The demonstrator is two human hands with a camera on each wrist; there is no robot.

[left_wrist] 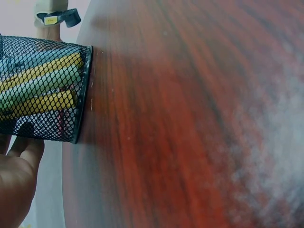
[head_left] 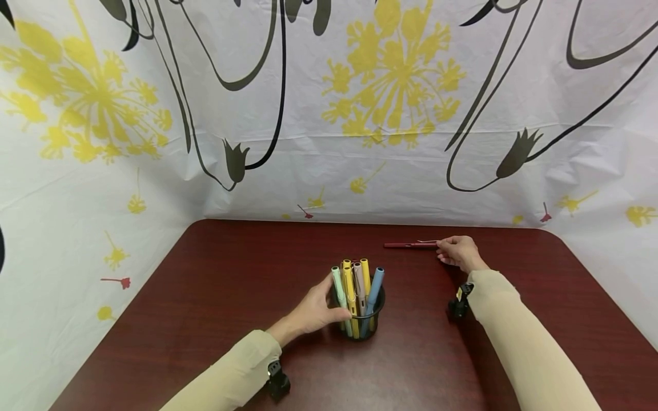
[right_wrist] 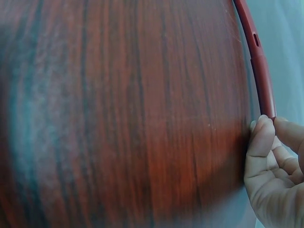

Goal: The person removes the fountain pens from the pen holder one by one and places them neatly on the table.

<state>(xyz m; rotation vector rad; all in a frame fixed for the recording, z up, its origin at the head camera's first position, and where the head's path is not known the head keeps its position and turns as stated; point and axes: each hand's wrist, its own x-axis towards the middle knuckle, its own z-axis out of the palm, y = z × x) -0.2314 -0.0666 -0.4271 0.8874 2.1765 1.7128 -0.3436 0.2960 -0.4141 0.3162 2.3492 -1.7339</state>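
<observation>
A black mesh pen cup (head_left: 377, 311) stands upright on the table, filled with several yellow, mint, blue and greyish pens. My left hand (head_left: 315, 308) grips the cup from its left side, the thumb across the front near the rim. In the left wrist view the mesh cup (left_wrist: 42, 128) shows pens through its wall, with the left hand (left_wrist: 19, 178) against it. Toward the far right, my right hand (head_left: 459, 252) pinches one end of a dark red pen (head_left: 408, 245), which points left. The right wrist view shows thumb and fingers of the right hand (right_wrist: 275, 175) on the red pen's end (right_wrist: 262, 80).
The dark reddish-brown table (head_left: 231, 274) has rounded far corners. Behind it hangs a white cloth (head_left: 298, 114) with yellow, grey and black plant prints. Each wrist wears a small black camera, such as the left one (head_left: 278, 381).
</observation>
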